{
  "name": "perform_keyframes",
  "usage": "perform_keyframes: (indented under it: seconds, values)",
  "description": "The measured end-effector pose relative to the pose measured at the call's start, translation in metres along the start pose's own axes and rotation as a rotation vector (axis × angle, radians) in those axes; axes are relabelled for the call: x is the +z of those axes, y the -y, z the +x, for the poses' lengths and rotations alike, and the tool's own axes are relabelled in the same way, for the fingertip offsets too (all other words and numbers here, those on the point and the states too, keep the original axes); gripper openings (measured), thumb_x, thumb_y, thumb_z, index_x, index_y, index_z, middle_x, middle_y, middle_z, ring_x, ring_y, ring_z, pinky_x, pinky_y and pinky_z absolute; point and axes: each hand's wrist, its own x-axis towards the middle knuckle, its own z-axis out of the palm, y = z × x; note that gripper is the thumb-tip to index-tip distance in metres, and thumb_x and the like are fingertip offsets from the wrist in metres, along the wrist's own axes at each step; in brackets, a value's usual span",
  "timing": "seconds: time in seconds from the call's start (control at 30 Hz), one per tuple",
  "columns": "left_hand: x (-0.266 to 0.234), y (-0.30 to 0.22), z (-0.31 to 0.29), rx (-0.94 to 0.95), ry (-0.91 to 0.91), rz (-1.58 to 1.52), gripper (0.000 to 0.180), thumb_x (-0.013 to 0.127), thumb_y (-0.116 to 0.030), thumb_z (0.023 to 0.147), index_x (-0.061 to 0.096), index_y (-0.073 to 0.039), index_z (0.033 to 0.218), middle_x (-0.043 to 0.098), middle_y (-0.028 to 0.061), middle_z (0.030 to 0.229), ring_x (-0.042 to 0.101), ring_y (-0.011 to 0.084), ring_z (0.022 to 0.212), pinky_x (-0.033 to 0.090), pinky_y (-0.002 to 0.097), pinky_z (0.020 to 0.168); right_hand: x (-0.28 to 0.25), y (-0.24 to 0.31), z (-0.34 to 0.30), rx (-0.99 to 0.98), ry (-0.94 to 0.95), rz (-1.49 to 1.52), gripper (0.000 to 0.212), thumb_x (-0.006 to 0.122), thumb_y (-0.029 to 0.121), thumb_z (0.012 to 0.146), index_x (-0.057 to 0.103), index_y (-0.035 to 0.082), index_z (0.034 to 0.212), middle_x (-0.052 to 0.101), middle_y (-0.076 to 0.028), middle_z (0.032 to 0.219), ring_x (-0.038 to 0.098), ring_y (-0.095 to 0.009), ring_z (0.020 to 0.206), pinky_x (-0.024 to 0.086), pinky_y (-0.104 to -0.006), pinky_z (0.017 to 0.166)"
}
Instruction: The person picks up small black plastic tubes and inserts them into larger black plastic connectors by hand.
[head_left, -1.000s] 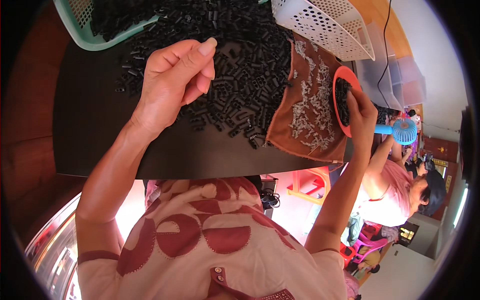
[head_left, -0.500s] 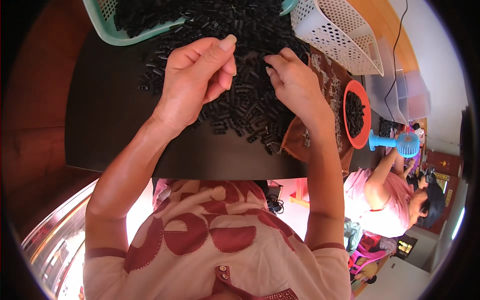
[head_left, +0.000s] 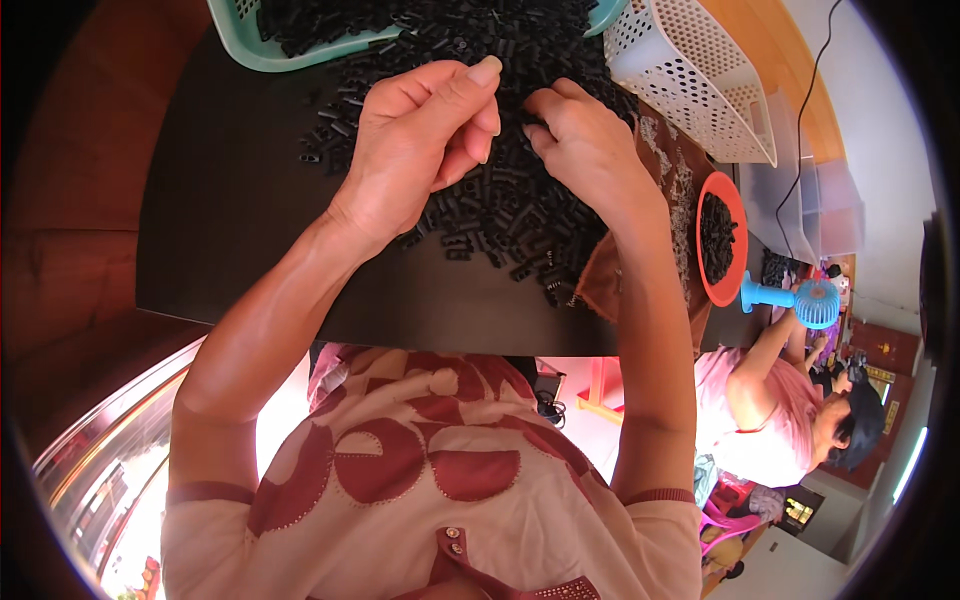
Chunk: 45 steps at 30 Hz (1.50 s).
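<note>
A heap of small black plastic pieces (head_left: 500, 215) spreads over the dark table. Above its left part, my left hand (head_left: 415, 135) is closed, thumb pressed to the curled forefinger; whatever it holds is hidden. My right hand (head_left: 590, 145) reaches down into the right side of the heap, thumb and forefinger closed around what looks like one black piece, mostly lost against the others. Beside my right wrist lies a brown cloth (head_left: 600, 285) with small metal springs (head_left: 683, 200) strewn along it.
A green basket (head_left: 238, 45) holding more black pieces stands at the far left. At the far right is a white perforated basket (head_left: 735, 135). An orange-red bowl (head_left: 737, 265) of black pieces and a small blue fan (head_left: 817, 304) sit at right. Another person (head_left: 752, 400) works beyond.
The view has shifted slightly, so the table things sit a little differently in it. My left hand stays closed over the heap; my right fingers have drawn closer together among the black pieces.
</note>
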Motion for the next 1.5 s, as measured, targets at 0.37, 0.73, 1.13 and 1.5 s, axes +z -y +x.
perform_keyframes:
  seconds: [0.37,0.73,1.13,1.5]
  values:
    - [-0.003,0.004,0.002,-0.029,0.002,-0.037,0.035,0.055,-0.033,0.097,0.059,-0.008,0.072,0.052,-0.0001,0.057,0.037,0.0040,0.042,0.024,0.0191,0.037,0.002,-0.010,-0.007,-0.040,-0.076,0.072,0.015,0.066,0.010,0.078,0.058,0.005,0.089,0.054,-0.011,0.092,0.061,-0.034,0.077,0.050,-0.0441,0.064]
    - [0.000,0.001,-0.004,-0.125,0.081,0.011,0.031,0.054,-0.032,0.098,0.062,-0.006,0.082,0.057,-0.0005,0.066,0.047,0.0045,0.049,0.035,0.0190,0.040,-0.021,0.031,-0.035,-0.036,-0.302,0.883,0.021,0.068,-0.004,0.080,0.056,0.004,0.095,0.049,-0.002,0.095,0.042,-0.004,0.065,0.035,-0.0195,0.054]
    - [0.005,0.005,-0.008,-0.109,0.255,0.011,0.037,0.045,-0.036,0.101,0.059,-0.006,0.086,0.057,0.0002,0.072,0.051,0.0066,0.055,0.038,0.0207,0.044,-0.034,0.047,-0.032,-0.170,-0.352,0.752,0.017,0.066,-0.005,0.081,0.060,0.001,0.096,0.052,-0.009,0.096,0.055,-0.009,0.068,0.046,-0.0215,0.053]
    - [0.001,0.004,-0.001,-0.064,0.042,-0.147,0.037,0.049,-0.036,0.099,0.055,-0.008,0.077,0.055,0.0022,0.064,0.043,0.0071,0.046,0.030,0.0215,0.040,-0.042,-0.005,-0.063,0.060,0.187,0.493,0.017,0.066,0.003,0.081,0.060,0.003,0.097,0.056,-0.009,0.082,0.058,-0.024,0.070,0.046,-0.0325,0.063]
